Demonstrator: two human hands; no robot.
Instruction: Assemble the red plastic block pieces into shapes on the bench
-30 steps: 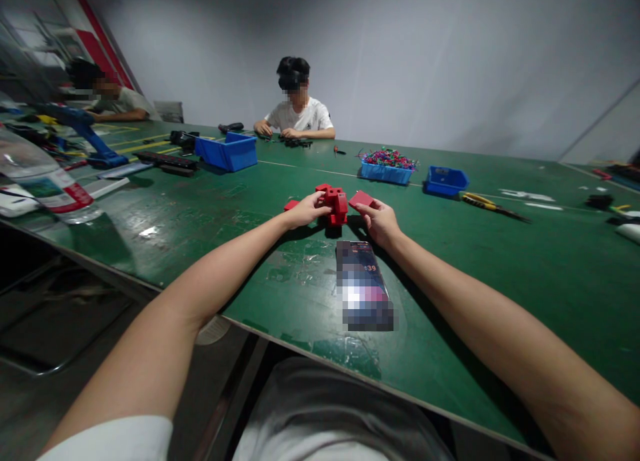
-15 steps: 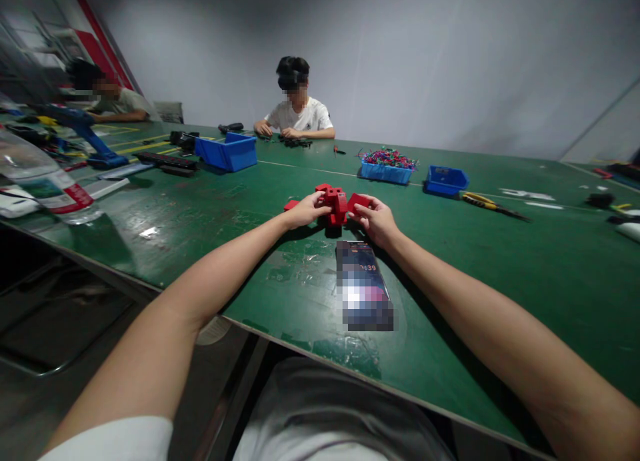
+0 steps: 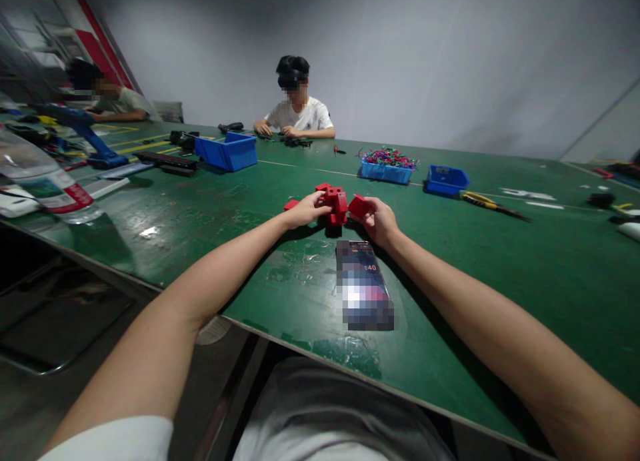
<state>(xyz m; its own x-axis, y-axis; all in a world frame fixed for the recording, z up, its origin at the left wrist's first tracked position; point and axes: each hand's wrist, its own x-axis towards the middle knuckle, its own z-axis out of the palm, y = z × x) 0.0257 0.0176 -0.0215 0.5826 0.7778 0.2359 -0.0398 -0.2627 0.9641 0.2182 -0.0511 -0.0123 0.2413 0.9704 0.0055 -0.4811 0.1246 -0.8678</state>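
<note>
My left hand (image 3: 309, 212) is closed on a red blocky assembly (image 3: 336, 201) with holes in its top, just above or on the green table. To the right, my right hand (image 3: 380, 220) pinches a flat-sided red block (image 3: 359, 206) between thumb and fingers. A small gap separates this block from the assembly. Another red piece (image 3: 291, 205) shows behind my left wrist, lying on the table. Nearer to me, between my forearms, a phone (image 3: 364, 284) lies with its screen lit.
Farther back stand a blue bin (image 3: 227, 152), a blue tray of colourful small parts (image 3: 386, 171) and a smaller blue bin (image 3: 447, 180) beside yellow-handled pliers (image 3: 480, 201). A plastic bottle (image 3: 55, 188) and a blue power drill (image 3: 93, 138) are at left. A co-worker (image 3: 300, 114) sits opposite.
The red block in my right hand has turned slightly and shifted a little away from the assembly. My right fingers have changed their grip; my left hand stays in place.
</note>
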